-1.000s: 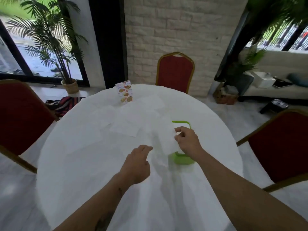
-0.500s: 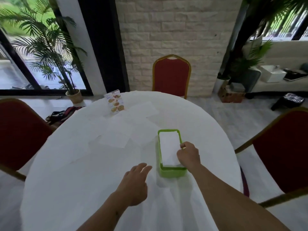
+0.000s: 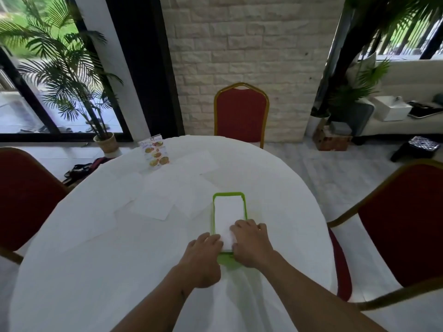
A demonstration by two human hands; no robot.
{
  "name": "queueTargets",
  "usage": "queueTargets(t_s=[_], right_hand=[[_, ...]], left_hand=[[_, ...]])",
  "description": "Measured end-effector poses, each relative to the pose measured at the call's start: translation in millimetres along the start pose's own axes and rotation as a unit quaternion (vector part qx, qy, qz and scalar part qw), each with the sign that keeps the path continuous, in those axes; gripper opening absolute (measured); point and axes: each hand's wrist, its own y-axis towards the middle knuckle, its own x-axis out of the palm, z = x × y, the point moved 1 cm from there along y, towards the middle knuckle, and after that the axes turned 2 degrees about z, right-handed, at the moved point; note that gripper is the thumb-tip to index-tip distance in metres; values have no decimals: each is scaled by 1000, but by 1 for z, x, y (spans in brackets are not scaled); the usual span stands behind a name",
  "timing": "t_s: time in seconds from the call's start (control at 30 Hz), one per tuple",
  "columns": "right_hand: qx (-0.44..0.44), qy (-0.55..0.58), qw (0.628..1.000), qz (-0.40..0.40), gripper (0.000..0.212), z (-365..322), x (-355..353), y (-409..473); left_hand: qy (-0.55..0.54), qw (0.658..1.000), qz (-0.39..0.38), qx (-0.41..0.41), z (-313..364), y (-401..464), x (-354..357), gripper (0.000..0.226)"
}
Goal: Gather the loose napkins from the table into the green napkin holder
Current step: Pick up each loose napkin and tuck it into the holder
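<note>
Round white-clothed table with green napkin holder, loose napkins, menu card.
</note>
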Motion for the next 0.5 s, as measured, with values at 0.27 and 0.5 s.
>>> queueTargets(t_s=[0.27,0.5], right_hand=[[5,87,995,49,43,-20,-30,18],[-55,202,978,22,46,-108,-27,44]], left_hand=[[-158,977,132,-50,-34,-11,2,48],[-265,926,203,-175,-122,-49,-9,39]])
